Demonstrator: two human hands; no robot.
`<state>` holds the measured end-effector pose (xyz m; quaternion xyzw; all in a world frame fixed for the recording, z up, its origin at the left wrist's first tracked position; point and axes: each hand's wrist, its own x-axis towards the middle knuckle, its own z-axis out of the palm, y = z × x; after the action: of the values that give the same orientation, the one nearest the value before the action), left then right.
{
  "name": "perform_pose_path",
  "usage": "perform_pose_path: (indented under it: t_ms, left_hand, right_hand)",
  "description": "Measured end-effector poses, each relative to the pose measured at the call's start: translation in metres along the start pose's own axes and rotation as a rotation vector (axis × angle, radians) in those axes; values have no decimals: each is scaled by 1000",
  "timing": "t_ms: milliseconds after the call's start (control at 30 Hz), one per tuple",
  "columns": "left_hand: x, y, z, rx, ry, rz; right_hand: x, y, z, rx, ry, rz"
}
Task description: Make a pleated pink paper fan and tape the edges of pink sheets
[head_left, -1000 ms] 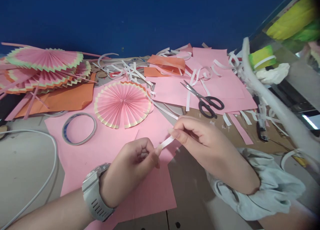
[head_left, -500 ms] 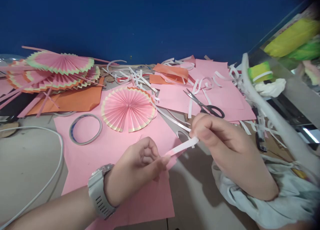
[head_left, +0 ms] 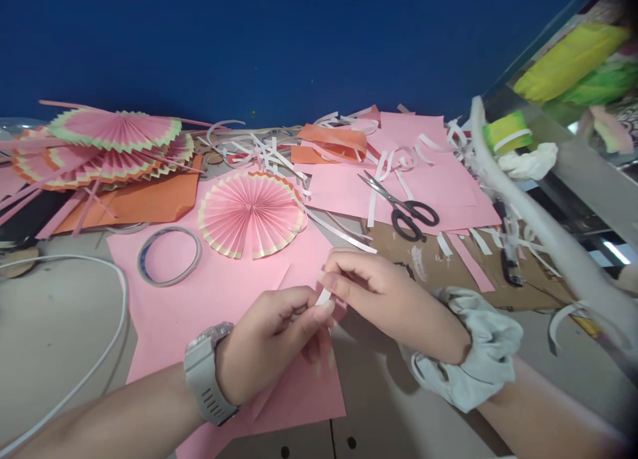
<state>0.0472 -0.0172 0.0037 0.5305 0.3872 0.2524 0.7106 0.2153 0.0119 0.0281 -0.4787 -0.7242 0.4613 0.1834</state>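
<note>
Over the pink paper, my hands are close together at a short white strip. My left hand, with a grey watch on its wrist, pinches the strip between thumb and fingers. A blurred pink strip hangs below those fingers. The thumb and fingertips of my right hand are closed at the strip's upper end. Just beyond the hands lies a round pleated paper fan, pink with a yellow and orange edge. A tape roll rests to its left.
Black-handled scissors lie right of centre on pink sheets. Stacked pleated fans sit at the back left. Cardboard with a black cutter is at right. A white cable curves along the left.
My right hand has moved left and down to meet my left hand. The longer white length stretched between them is now a short piece at the fingertips. The scissors' handles are uncovered.
</note>
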Motion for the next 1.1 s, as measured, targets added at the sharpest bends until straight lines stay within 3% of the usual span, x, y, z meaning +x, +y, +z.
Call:
perform_pose_path:
  t_ms: [267, 433, 600, 733, 833, 967, 1100]
  left_hand:
    - [3, 4, 0, 13, 16, -78]
    - [2, 3, 0, -7, -2, -68]
    - [2, 3, 0, 3, -14, -108]
    - [-1, 6, -1, 18, -46, -66]
    - [-1, 7, -1, 28, -66, 21]
    - [2, 3, 1, 1, -28, -53]
    - [5, -4, 1, -28, 28, -47]
  right_hand:
    - [4, 10, -10, 17, 62, 12]
    - [5, 17, -18, 63, 81, 12]
    - [1, 21, -32, 79, 194, 59]
    - [-1, 19, -40, 84, 204, 4]
    - [0, 13, -34, 82, 134, -38]
    - [4, 7, -8, 203, 18, -40]
    - [5, 6, 15, 326, 22, -1]
